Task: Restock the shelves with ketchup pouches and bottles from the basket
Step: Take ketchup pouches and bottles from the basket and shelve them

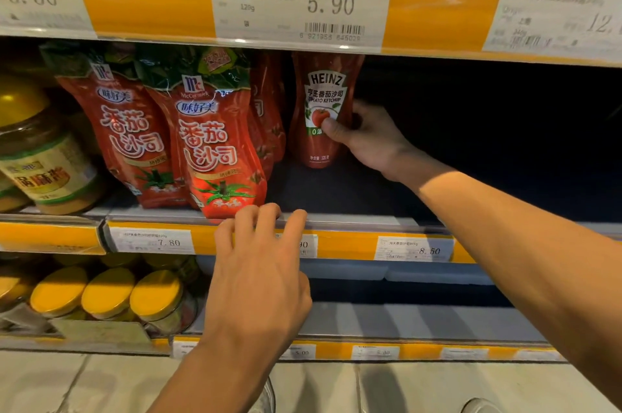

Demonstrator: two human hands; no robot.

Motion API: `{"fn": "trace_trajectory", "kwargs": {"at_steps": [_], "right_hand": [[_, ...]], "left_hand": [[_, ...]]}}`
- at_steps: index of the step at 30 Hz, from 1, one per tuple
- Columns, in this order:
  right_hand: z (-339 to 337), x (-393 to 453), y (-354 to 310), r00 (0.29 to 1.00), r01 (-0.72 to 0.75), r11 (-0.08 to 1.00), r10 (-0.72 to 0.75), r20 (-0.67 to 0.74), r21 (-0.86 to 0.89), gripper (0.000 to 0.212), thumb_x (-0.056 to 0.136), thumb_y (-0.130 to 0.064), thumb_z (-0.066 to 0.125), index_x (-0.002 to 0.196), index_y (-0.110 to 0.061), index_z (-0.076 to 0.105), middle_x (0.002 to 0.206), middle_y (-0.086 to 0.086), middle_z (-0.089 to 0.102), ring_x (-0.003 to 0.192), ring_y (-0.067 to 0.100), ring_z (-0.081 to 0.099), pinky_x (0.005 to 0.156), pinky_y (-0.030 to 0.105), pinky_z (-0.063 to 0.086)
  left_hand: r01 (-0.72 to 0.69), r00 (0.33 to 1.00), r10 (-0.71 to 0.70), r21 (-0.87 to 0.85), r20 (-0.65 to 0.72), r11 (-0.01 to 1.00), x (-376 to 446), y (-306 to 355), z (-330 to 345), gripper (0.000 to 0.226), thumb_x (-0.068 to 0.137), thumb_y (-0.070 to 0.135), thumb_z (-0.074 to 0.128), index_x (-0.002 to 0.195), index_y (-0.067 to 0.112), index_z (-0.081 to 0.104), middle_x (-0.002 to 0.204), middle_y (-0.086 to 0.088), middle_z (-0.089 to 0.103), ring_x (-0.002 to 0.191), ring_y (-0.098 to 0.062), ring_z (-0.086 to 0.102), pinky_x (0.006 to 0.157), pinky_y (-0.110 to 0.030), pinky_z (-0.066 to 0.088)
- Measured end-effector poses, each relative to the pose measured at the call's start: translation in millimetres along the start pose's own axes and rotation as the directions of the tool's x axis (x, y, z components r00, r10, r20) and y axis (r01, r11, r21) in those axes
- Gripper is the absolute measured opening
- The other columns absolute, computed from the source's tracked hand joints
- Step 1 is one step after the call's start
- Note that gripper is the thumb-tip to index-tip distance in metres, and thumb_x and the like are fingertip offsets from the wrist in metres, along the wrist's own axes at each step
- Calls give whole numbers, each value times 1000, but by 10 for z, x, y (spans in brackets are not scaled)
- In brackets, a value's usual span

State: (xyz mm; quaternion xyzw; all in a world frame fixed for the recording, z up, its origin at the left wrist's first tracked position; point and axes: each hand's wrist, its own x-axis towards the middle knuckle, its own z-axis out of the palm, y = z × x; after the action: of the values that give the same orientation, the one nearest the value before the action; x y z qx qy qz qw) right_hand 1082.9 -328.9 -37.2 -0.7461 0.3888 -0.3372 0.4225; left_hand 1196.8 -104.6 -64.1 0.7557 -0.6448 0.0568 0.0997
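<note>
Fingers (331, 130) of right hand (367, 136) wrapped round Heinz pouch (323, 103), held upright deep on middle shelf (353, 219) beside McCormick pouches (215, 143), likely for row alignment. Left hand (259, 278) relaxed, fingertips rested on shelf lip, nothing gripped.

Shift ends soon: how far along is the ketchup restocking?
Done: McCormick pouches stand on the shelf. In hand: the right hand grips a Heinz pouch standing there; the left hand touches the shelf edge. Left: the dark space beside it; the basket isn't visible.
</note>
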Motion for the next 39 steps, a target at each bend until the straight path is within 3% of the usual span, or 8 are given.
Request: {"fn": "trace_trajectory", "kwargs": {"at_steps": [2,6,12,16,23,32,37,39], "right_hand": [[-21,32,11,999,-12,1000,13,-47,26,40,94,-28,69,132,-20,60,125,-5,66,112,6,61,91,18,50],[-105,115,60,998,-11,1000,12,-65,21,39,95,-28,69,132,-19,60,111,-14,65,98,-5,60,81,11,48],[-123,339,127,997,24,999,-26,-67,-27,42,95,-29,68,134,-17,58,118,-10,63,100,-3,60,79,10,48],[-80,502,159,995,55,998,-56,-78,-20,42,94,-28,70,133,-16,59,110,-17,64,91,-14,60,74,5,49],[122,762,193,993,110,993,-108,-35,52,47,91,-16,74,135,-14,57,117,-5,68,101,-4,64,85,11,51],[225,873,170,995,96,995,-96,3,31,52,90,-23,75,138,-14,57,131,1,66,118,9,62,90,11,49],[196,738,209,988,96,995,-96,-120,-6,47,84,-23,82,126,-17,62,108,-17,64,92,-20,58,77,-2,42],[155,651,237,983,69,997,-74,-169,-33,45,83,-28,82,123,-19,61,109,-16,63,99,-14,59,82,1,42]], "left_hand": [[-75,996,74,-13,-44,997,0,15,41,67,62,27,81,126,22,62,117,-6,61,110,-30,57,97,-43,34],[-157,987,154,-60,-52,986,106,43,74,58,72,31,76,127,23,61,119,-6,61,109,-27,56,99,-41,44],[-141,990,136,-127,-49,982,322,72,167,48,91,52,57,134,39,42,144,-3,46,126,-23,44,103,-36,41],[-154,988,150,-128,-42,980,405,48,209,56,92,55,54,142,43,31,153,0,35,137,-21,29,110,-34,33],[-138,990,142,-145,19,980,345,48,171,53,83,46,62,133,32,55,138,-8,56,127,-28,50,102,-40,47],[-140,990,143,-152,11,978,346,31,180,53,80,48,61,131,34,56,137,-6,57,126,-26,51,101,-39,48],[-154,988,156,-136,5,979,353,33,194,54,88,52,55,139,39,43,149,-3,45,137,-23,38,111,-36,36],[-151,989,149,-133,-22,980,368,41,228,56,92,54,50,143,42,32,156,0,34,142,-20,26,115,-34,27]]}}
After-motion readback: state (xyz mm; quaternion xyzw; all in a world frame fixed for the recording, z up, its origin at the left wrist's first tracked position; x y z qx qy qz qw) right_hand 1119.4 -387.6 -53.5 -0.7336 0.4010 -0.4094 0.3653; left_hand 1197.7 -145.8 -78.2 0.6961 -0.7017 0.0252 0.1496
